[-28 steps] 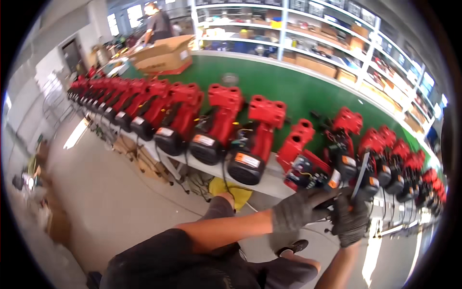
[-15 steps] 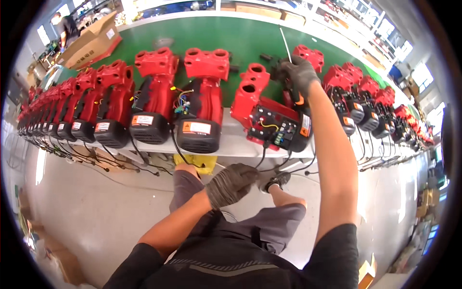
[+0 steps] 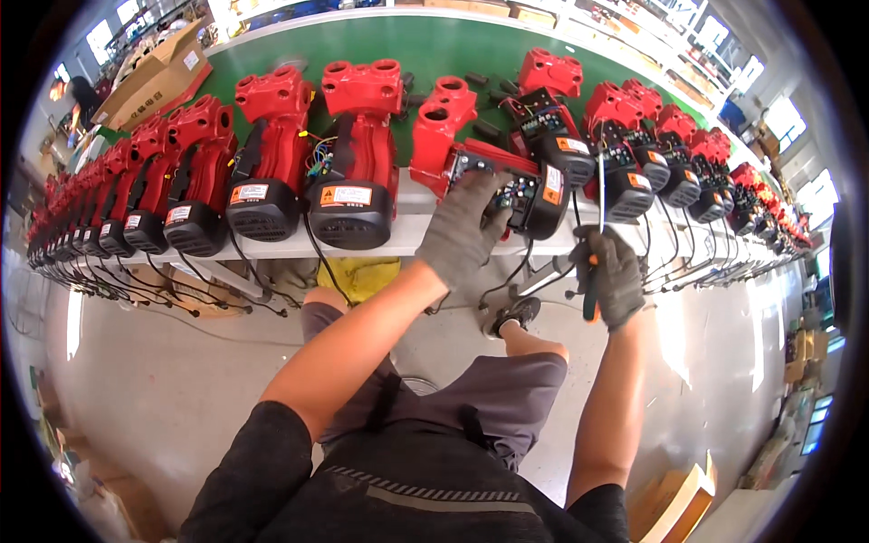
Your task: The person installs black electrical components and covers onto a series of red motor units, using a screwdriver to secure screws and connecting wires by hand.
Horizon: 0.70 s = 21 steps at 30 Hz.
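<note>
My right hand (image 3: 612, 276) grips a long-shafted screwdriver (image 3: 601, 181) by its black-and-orange handle, just off the bench's front edge, the shaft pointing away from me. My gloved left hand (image 3: 466, 226) rests on the open wiring box of a tilted red pump (image 3: 436, 127) with a black motor cap (image 3: 546, 206). Its fingers are bent together over the terminals, and whatever they pinch is hidden. Right behind that pump stands another red pump (image 3: 550, 72) with its wiring box open. A pump with loose coloured wires (image 3: 360, 154) is to the left of my left hand.
Red pumps (image 3: 201, 172) line the bench on both sides, their black power cords hanging over the front edge. Small black parts lie on the green bench top (image 3: 434, 50). A cardboard box (image 3: 154, 77) sits at far left, near another person (image 3: 83, 104). A yellow bag (image 3: 367, 279) is below.
My right hand has come back from the far side of the bench with the screwdriver. My left hand has moved up and forward from above my lap onto the tilted pump's wiring box.
</note>
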Tool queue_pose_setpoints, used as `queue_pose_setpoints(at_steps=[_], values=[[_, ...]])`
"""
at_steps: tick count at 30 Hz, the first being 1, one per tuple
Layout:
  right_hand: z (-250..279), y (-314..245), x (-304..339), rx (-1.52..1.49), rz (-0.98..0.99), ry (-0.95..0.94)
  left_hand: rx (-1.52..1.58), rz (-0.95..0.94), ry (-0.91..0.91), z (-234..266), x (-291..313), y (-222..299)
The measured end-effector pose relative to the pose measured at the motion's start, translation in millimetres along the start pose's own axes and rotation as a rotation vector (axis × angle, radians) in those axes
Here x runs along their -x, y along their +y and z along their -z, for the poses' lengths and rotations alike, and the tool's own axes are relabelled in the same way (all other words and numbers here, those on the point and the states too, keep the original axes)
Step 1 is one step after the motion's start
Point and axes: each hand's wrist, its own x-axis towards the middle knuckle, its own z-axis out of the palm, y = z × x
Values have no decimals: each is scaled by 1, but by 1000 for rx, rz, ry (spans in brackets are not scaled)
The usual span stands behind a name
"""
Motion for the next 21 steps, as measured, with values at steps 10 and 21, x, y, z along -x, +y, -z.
queue_pose_setpoints(at_steps=[10, 21], values=[[20, 19, 5, 191, -181, 229, 78, -131, 3, -13, -7, -33], [-83, 2, -25, 4, 195, 81, 126, -76, -51, -6, -7, -29]])
